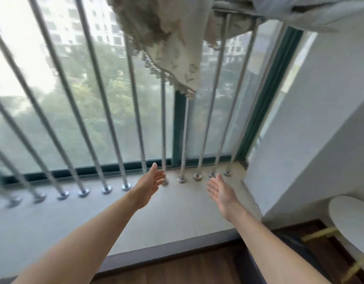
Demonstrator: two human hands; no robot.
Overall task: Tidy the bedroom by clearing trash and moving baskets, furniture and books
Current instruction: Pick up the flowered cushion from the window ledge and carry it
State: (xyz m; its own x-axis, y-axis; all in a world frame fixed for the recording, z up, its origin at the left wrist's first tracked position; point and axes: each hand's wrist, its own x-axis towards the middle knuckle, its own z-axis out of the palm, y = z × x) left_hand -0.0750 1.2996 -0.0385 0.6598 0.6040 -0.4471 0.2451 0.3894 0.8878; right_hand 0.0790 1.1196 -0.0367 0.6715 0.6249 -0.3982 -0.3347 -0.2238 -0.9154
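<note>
Cloth [168, 44], smeared and cut by the top edge, pattern unreadable; grey fabric [320, 13] beside it runs out of the top right corner. Leftmost bars [32, 181] blur into streaks, and buildings [78, 23] behind the glass [52, 128] are too hazy for detail. Round white table [353, 220] is cut by the right edge, both forearms [84, 238] by the bottom; the yellow strips [318, 232] beneath it cannot be identified.

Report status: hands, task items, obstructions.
Left hand open, right hand open, both empty above the sill. No trash, basket or book in view. Patterned cloth hangs across the bars ahead; round white table at right.
</note>
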